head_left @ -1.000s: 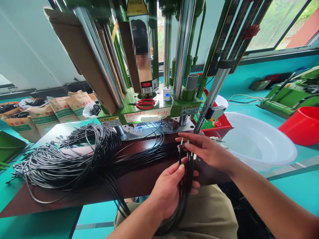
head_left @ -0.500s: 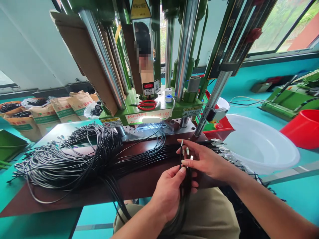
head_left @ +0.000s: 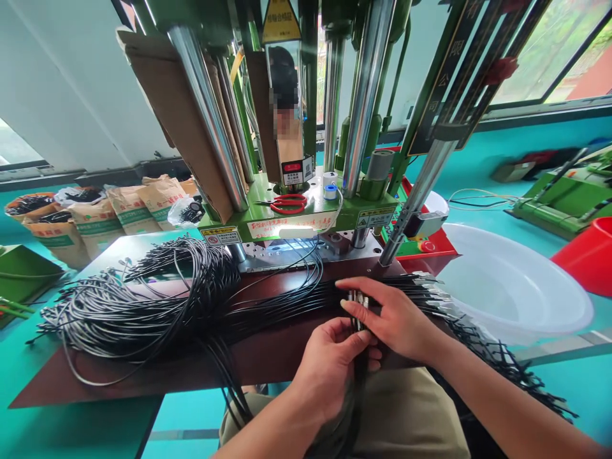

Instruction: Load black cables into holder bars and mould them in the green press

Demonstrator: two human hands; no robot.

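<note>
My left hand is closed around a bundle of black cables, held upright over my lap. Silvery metal ends stick up above the left thumb. At these ends is my right hand, its thumb lying across them and its index finger stretched out behind. How firmly the right fingers press cannot be seen. Behind my hands, a long row of black cables lies along the brown tabletop, with metal ends at the right. A large coiled heap of cables rests on the left.
A green press with steel columns stands at the table's back, with red-handled pliers on its ledge. To the right are a white tub and a red bucket. Paper sacks stand at the far left.
The view has shifted, so the scene sits further right. The bundle's metal ends are now closer together and lower between my hands. My right thumb has moved across them.
</note>
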